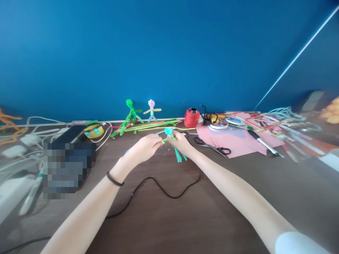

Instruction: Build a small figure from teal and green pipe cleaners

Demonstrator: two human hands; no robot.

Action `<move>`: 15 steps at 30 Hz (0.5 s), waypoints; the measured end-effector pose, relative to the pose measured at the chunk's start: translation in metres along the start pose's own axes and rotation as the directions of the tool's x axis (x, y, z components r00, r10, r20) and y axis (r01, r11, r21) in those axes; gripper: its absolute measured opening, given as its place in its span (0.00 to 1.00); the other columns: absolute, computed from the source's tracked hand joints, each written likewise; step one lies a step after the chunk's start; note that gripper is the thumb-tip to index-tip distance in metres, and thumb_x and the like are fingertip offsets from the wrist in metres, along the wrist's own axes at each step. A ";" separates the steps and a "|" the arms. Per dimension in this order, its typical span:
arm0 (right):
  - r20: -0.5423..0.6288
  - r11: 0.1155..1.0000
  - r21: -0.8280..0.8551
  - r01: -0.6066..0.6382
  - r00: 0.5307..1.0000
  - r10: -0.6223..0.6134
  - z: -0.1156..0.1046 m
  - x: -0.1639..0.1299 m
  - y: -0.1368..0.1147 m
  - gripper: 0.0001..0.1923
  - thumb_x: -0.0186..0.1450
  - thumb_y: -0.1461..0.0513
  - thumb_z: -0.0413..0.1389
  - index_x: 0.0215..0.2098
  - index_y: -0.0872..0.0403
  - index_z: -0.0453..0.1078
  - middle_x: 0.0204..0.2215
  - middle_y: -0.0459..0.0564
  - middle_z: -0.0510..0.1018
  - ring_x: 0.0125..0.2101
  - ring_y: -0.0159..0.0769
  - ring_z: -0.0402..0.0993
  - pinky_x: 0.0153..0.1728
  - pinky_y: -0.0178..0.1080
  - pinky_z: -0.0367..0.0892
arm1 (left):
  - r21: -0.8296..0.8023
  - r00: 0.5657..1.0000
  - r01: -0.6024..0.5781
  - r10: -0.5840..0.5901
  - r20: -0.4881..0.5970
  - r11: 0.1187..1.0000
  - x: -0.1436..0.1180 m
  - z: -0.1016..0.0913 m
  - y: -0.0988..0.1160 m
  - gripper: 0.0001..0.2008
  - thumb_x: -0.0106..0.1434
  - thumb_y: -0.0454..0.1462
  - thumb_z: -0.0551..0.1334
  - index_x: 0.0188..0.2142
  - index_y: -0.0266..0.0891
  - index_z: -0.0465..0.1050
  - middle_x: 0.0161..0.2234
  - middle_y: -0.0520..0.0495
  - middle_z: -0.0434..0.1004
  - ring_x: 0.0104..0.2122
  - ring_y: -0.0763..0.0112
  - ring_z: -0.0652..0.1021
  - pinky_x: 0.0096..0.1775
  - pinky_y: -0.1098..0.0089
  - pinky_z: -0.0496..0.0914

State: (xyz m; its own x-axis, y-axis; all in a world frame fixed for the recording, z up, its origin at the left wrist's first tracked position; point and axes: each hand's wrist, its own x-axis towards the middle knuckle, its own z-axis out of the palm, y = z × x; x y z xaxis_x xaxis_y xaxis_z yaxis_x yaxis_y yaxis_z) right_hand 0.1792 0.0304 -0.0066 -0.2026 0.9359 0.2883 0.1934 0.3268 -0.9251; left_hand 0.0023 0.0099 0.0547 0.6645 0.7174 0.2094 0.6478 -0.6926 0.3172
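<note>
We hold a small teal pipe-cleaner figure between both hands, above the brown table. Its round curled head sits just above our fingertips and its teal legs hang down below the grip, beside a short bright green piece that pokes out between the hands. Our left hand is closed on the figure from the left, fingers bunched together and pinching it. Our right hand is closed on it from the right, thumb and fingers pressed together around the stems. The two hands almost touch at the figure.

Beneath the grip a black cable loops over the table. Just right of the right hand lie scissors on pink paper sheets. Beyond the grip, against the blue wall, stand a green pipe-cleaner figure and a pale pink-headed figure, with loose green stems lying before them and a red thread spool further right. A black band circles our left wrist.
</note>
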 end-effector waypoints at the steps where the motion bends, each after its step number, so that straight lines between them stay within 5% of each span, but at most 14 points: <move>1: 0.020 1.000 -0.008 -0.002 1.000 0.002 0.000 0.000 -0.001 0.08 0.56 0.59 0.52 0.26 0.54 0.58 0.18 0.39 0.58 0.20 0.27 0.54 0.24 0.32 0.51 | -0.018 1.000 0.009 -0.009 -0.016 1.000 0.000 -0.001 -0.001 0.12 0.62 0.34 0.48 0.29 0.39 0.68 0.30 0.48 0.72 0.34 0.69 0.72 0.38 0.69 0.65; 6: 0.142 1.000 0.019 -0.016 0.990 0.013 0.003 -0.003 -0.009 0.06 0.55 0.61 0.52 0.26 0.55 0.60 0.19 0.40 0.61 0.21 0.27 0.56 0.24 0.32 0.52 | -0.021 0.994 0.082 -0.083 -0.067 0.996 0.001 -0.003 -0.004 0.13 0.62 0.36 0.49 0.27 0.39 0.69 0.29 0.48 0.72 0.34 0.68 0.72 0.38 0.69 0.65; 15: 0.245 0.939 0.321 -0.127 0.968 0.047 0.004 -0.005 -0.010 0.09 0.54 0.60 0.56 0.23 0.55 0.60 0.14 0.38 0.60 0.18 0.25 0.55 0.23 0.33 0.51 | 0.045 0.973 0.229 -0.227 -0.031 0.972 0.003 0.003 -0.015 0.16 0.63 0.37 0.45 0.31 0.37 0.71 0.33 0.44 0.74 0.37 0.63 0.74 0.40 0.66 0.65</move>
State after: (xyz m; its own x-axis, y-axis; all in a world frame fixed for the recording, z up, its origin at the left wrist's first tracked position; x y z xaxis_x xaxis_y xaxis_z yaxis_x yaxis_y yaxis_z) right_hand 0.1741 0.0220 0.0005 -0.4220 0.8895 0.1752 -0.1006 0.1461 -0.9841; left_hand -0.0049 0.0220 0.0480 0.4879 0.8581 0.1603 0.7988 -0.5129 0.3145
